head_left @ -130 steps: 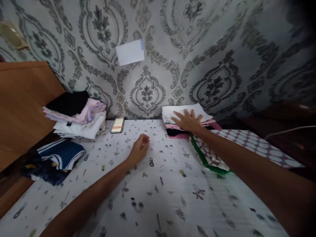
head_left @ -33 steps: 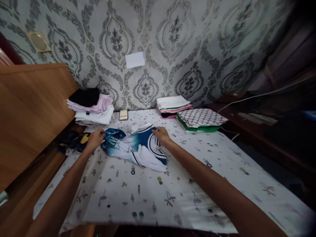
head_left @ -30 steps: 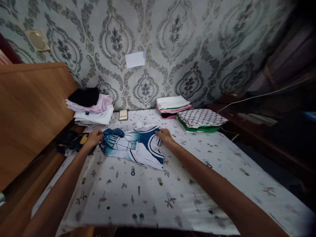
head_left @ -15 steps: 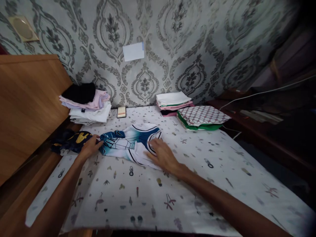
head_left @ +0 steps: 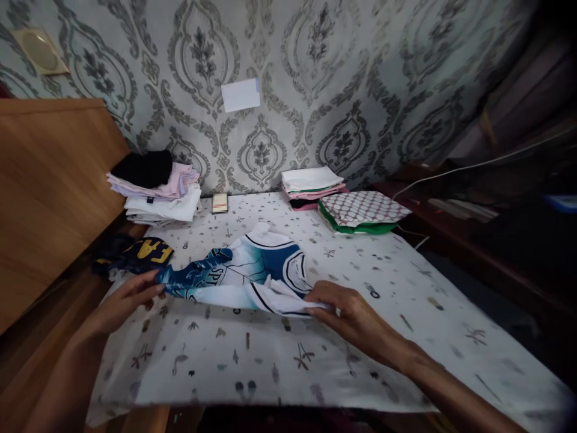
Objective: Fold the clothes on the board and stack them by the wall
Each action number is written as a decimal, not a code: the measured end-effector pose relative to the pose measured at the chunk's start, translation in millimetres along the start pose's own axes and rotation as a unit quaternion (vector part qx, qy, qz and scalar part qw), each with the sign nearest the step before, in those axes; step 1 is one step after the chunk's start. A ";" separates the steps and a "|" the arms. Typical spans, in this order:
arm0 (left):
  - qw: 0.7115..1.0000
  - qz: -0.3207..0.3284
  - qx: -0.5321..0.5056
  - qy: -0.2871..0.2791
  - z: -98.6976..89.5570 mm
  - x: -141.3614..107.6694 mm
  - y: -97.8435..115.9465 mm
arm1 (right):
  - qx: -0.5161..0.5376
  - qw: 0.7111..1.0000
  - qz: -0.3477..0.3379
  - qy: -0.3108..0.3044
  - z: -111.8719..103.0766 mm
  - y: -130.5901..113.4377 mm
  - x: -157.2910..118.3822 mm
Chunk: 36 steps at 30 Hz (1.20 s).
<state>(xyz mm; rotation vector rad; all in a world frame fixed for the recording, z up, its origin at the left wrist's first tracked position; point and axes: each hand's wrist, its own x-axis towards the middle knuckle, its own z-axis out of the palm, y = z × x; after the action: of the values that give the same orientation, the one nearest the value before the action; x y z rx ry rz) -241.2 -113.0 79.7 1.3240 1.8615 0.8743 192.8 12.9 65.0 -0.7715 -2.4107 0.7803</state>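
Note:
A white and blue sleeveless jersey with dark trim and lettering is spread across the patterned sheet, its near edge drawn up between my hands. My left hand pinches the jersey's blue end on the left. Fingers of my right hand are closed on the white shoulder edge at the right, beside the round neckline. Just beyond my left hand lies a dark navy garment with yellow lettering, bunched at the bed's left edge.
Folded clothes are stacked at the back left beside a wooden panel. A small box stands near the wall. More folded clothes and a patterned green-edged cloth lie back right. A white cable runs at right.
My right hand has gone from lying over the neckline to gripping the shoulder edge, farther right and nearer. My left hand has shifted left and nearer, pulling the jersey wider.

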 end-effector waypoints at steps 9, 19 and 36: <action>0.981 -0.094 -0.159 -0.062 10.2 -4.5 12.3 | 0.183 0.961 0.172 -0.117 -16.5 15.4 3.1; 0.901 0.184 -0.356 0.163 -29.2 141.5 161.1 | -0.225 0.928 -0.016 0.295 -145.5 36.3 208.9; 0.964 -0.107 -0.229 0.085 70.2 71.0 -6.5 | -0.066 0.993 -0.020 0.100 10.4 122.8 52.5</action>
<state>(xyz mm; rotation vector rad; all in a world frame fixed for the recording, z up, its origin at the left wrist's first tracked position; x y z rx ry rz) -204.0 -37.3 26.0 0.7691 1.7454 1.2397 192.9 125.7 -7.2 -0.8078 -2.3051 0.5060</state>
